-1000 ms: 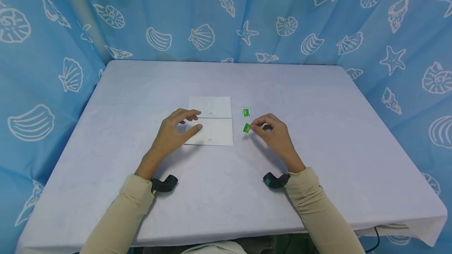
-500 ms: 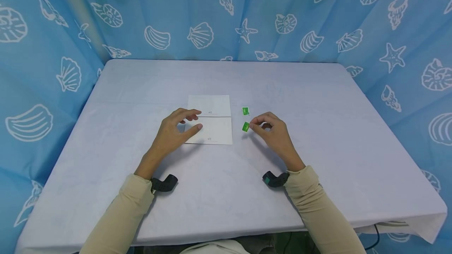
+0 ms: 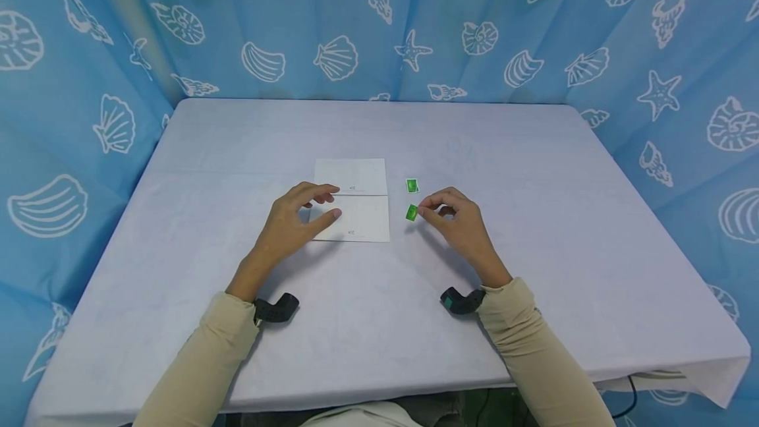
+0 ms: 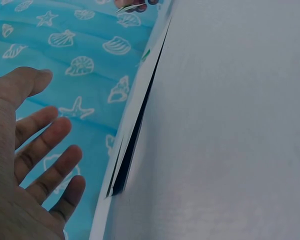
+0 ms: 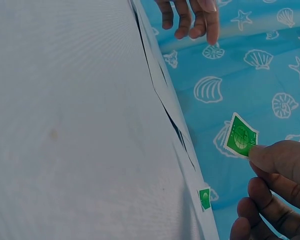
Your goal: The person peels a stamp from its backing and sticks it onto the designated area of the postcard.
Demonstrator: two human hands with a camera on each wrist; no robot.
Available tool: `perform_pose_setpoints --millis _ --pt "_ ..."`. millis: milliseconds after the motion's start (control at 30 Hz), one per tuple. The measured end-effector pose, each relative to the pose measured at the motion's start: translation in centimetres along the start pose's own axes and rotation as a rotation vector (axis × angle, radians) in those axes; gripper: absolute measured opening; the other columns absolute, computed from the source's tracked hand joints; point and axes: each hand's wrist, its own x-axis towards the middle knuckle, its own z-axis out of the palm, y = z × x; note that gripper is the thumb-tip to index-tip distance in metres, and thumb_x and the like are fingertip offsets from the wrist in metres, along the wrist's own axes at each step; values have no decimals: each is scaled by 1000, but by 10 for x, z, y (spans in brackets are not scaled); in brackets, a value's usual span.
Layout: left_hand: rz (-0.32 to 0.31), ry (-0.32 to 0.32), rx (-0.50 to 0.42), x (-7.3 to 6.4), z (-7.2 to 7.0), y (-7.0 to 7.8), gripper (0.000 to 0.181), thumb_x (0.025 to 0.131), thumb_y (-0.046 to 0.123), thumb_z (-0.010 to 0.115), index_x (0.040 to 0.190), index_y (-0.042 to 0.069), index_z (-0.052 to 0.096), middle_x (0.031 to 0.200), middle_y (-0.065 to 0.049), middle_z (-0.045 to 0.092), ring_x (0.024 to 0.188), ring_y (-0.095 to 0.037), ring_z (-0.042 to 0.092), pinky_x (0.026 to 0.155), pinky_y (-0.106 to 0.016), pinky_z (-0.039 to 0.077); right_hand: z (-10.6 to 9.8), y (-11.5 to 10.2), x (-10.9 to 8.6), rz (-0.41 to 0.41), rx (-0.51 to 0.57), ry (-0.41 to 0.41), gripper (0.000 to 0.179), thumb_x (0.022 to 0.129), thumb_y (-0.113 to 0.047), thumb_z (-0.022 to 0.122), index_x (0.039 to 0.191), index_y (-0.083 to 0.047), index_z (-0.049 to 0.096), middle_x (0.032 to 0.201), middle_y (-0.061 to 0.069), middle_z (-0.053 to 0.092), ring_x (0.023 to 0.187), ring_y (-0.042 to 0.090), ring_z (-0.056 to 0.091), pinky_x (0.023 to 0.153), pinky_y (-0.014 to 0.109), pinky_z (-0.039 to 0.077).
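My right hand (image 3: pixel 453 219) pinches a green postage stamp (image 5: pixel 241 135) by one corner between thumb and fingertips, above the tablecloth. Its white perforated edge and a globe-like print show in the right wrist view. A second green stamp (image 3: pixel 412 185) lies on the cloth just beyond it. To the left are two white envelopes (image 3: pixel 367 219), one nearer me and one behind it, with small print on each. Over their left side hovers my left hand (image 3: pixel 299 213), thumb and fingers apart with nothing between them; it hides part of the envelopes.
A white cloth covers the table (image 3: pixel 522 163). Blue curtains (image 3: pixel 367 25) with white shell prints hang along its back and sides. A black camera sits at each wrist, and a dark cable (image 3: pixel 631 400) hangs at the front right edge.
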Motion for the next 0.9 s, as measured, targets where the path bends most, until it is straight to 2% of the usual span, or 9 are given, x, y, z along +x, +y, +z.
perform_pose_setpoints --millis 133,367,600,900 --pt "-4 -3 -7 0 1 -1 41 83 41 66 120 26 59 105 7 59 97 -9 53 81 -39 44 0 0 0 -1 -1 0 12 85 -12 66 91 -1 67 96 11 59 85 19 54 76 35 46" --pt "-13 -4 4 -1 1 -2 42 83 43 65 120 27 59 104 9 58 97 -8 53 81 -37 44 7 38 7 -5 -3 3 13 85 -27 67 90 -15 68 95 -1 58 85 13 53 75 30 46" --pt "-14 -11 0 -1 1 -1 42 82 43 65 120 26 59 105 8 58 97 -11 54 81 -38 44 8 39 7 4 -6 14 13 84 -32 68 87 -20 67 93 -9 57 84 8 53 74 28 47" --pt "9 -8 2 -1 1 -2 41 83 42 65 119 24 60 104 8 59 96 -10 54 80 -38 45 9 39 8 8 -14 15 13 83 -35 67 87 -23 67 93 -10 57 85 8 53 74 28 46"
